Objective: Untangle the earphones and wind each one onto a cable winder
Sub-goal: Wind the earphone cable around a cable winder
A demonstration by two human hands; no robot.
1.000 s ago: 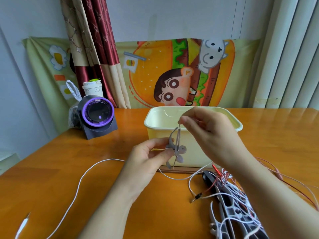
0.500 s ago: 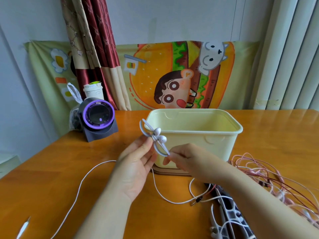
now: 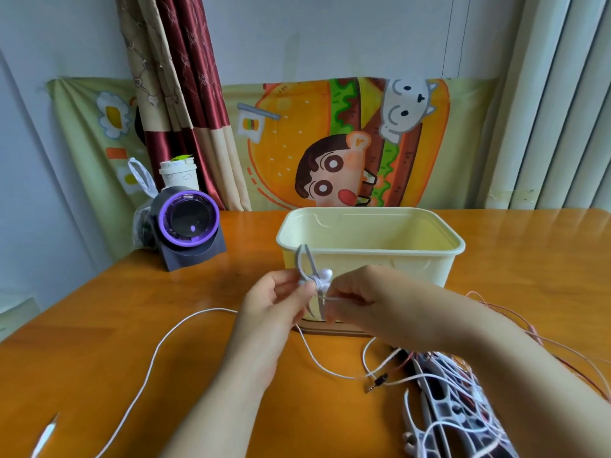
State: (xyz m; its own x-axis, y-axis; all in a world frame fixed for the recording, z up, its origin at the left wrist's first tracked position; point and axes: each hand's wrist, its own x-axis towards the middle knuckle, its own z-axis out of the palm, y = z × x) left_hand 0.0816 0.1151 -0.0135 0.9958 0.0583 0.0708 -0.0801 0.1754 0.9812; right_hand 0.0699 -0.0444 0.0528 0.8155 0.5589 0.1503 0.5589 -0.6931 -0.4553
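My left hand [image 3: 276,300] pinches a grey cable winder [image 3: 305,264] upright in front of the cream tub, with white earbuds [image 3: 325,276] at its middle. My right hand [image 3: 370,300] touches the winder from the right, fingers closed on the white earphone cable [image 3: 172,335]. That cable trails left across the table to the bottom-left corner and loops under my hands to a jack plug [image 3: 377,383]. A tangle of white and red earphones [image 3: 463,388] lies at the lower right, partly hidden by my right forearm.
A cream plastic tub [image 3: 453,249] stands mid-table behind my hands. A purple-ringed grey device [image 3: 188,226] and a paper cup [image 3: 178,173] sit at the back left. Grey winders [image 3: 439,414] lie under the tangle. Pink cable [image 3: 529,328] spreads to the right edge.
My right hand dropped from above the winder, went below it, and now sits level on its right. The winder turned in my left hand and the cable wraps around it.
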